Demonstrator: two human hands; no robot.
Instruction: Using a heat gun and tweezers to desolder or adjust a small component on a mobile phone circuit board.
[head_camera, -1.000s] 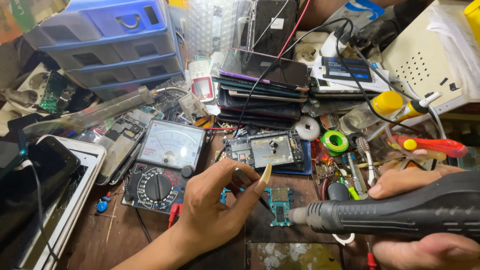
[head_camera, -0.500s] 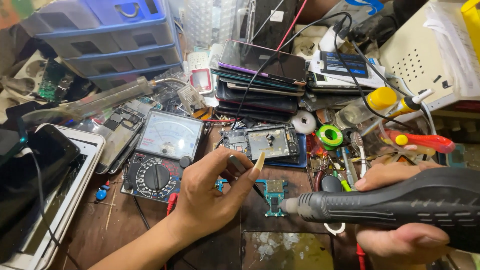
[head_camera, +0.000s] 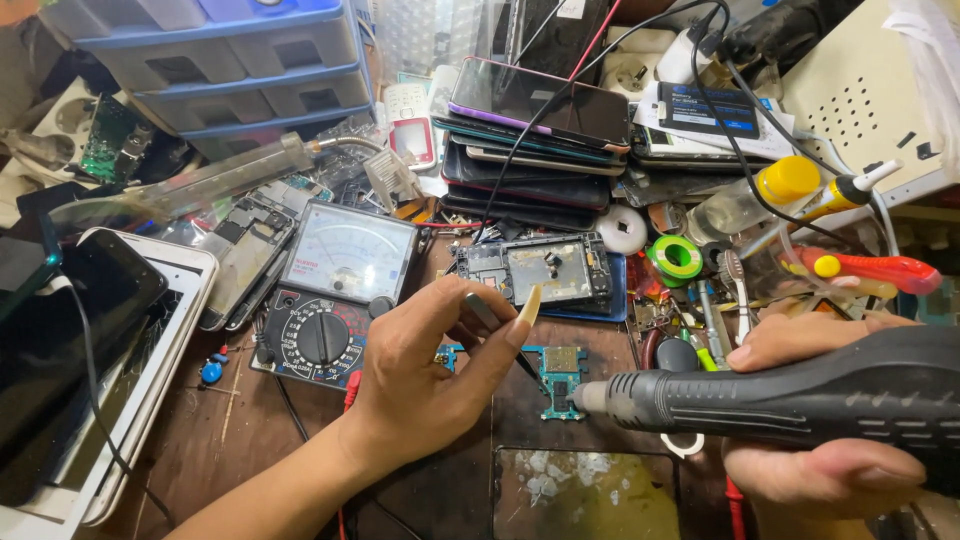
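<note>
Cluttered brown wooden repair desk (head_camera: 250, 440), phones and parts everywhere. Left hand (head_camera: 425, 385) pinched narrow on thin grey metal tweezers (head_camera: 490, 318), tips pointing toward the small teal circuit board (head_camera: 560, 378) lying flat on the desk, mid-front. Right hand (head_camera: 820, 420) wrapped tight round a thick dark-grey hot-air handpiece (head_camera: 790, 395), nozzle level and nearly touching the board's right edge. Black analog multimeter with white dial face (head_camera: 335, 295) sits just left of the left hand. Opened phone frame on a blue mat (head_camera: 535, 270) lies behind the board, stack of dark smartphones (head_camera: 530, 140) further back. Judgement: to work well, keep the nozzle just off the board, hold the tweezers steady, don't nudge the board sideways, keep heat away from the fingers.
</note>
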